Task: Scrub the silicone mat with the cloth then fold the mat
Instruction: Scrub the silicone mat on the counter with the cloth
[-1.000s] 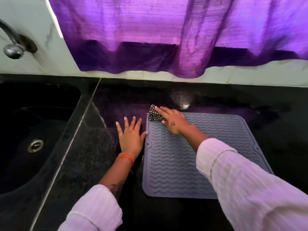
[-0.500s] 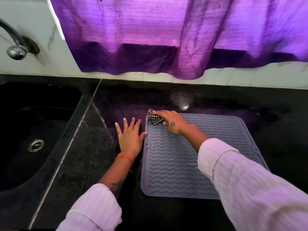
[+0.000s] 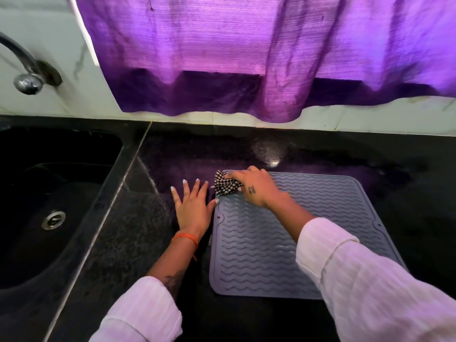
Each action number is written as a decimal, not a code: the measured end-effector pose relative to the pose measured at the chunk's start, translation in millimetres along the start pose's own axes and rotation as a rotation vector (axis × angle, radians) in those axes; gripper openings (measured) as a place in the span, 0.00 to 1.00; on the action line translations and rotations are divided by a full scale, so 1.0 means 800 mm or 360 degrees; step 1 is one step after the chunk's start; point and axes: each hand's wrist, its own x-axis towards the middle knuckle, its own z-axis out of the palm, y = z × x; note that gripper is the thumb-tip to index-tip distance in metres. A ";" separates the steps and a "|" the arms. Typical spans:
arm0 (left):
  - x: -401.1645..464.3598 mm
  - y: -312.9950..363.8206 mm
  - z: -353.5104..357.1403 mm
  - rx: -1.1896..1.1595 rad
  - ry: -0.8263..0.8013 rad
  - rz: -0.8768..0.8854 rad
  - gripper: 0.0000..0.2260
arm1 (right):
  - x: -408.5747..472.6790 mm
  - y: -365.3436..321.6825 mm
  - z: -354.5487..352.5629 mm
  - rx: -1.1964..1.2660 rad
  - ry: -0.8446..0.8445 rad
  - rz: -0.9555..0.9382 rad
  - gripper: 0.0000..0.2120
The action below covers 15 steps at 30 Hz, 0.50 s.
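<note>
Two hands at work: right hand grips checked cloth on mat's far-left corner. Left hand flat, fingers spread, on worktop just left of mat, thumb touching mat edge. Mat lies flat, unfolded, w/ sink well left.

Hidden and cut-off parts, head view

Near right corner of silicone mat covered by right sleeve; most of checked cloth buried under right hand, fingertips there unseen; faucet cropped at left edge; sink basin lost in darkness, cut at left; curtain cropped at top and right; both sleeves cropped at bottom.
</note>
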 end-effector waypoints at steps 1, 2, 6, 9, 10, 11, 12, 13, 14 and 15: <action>0.000 0.000 0.001 -0.0001 0.0000 0.0003 0.27 | -0.008 -0.003 0.010 0.0015 0.0074 0.0016 0.26; 0.001 -0.001 0.001 -0.0001 -0.0001 0.0006 0.27 | -0.018 -0.007 0.022 0.0053 0.0146 0.0034 0.27; 0.002 -0.003 0.001 -0.0005 -0.0005 0.0001 0.27 | -0.019 -0.006 0.036 0.0203 0.0098 0.0104 0.28; 0.000 -0.003 0.000 0.0000 -0.0013 -0.0002 0.27 | 0.000 0.004 0.017 0.0370 -0.0050 0.0066 0.27; 0.000 -0.003 0.000 0.0000 -0.0013 -0.0005 0.27 | -0.003 0.003 0.016 0.0383 0.0001 0.0074 0.27; 0.000 -0.003 0.000 -0.0003 -0.0015 -0.0007 0.27 | -0.011 -0.001 0.019 0.0376 0.0098 0.0101 0.28; 0.000 -0.003 0.001 -0.0007 -0.0018 -0.0008 0.27 | -0.024 -0.007 0.027 0.0352 0.0211 0.0132 0.28; 0.000 -0.003 0.002 -0.0008 -0.0018 -0.0008 0.26 | -0.037 -0.014 0.038 0.0335 0.0312 0.0151 0.29; 0.000 -0.003 0.002 -0.0004 -0.0017 -0.0006 0.26 | -0.048 -0.021 0.048 0.0337 0.0382 0.0157 0.29; 0.000 -0.003 0.002 0.0001 -0.0013 -0.0004 0.26 | -0.052 -0.024 0.055 0.0331 0.0412 0.0152 0.30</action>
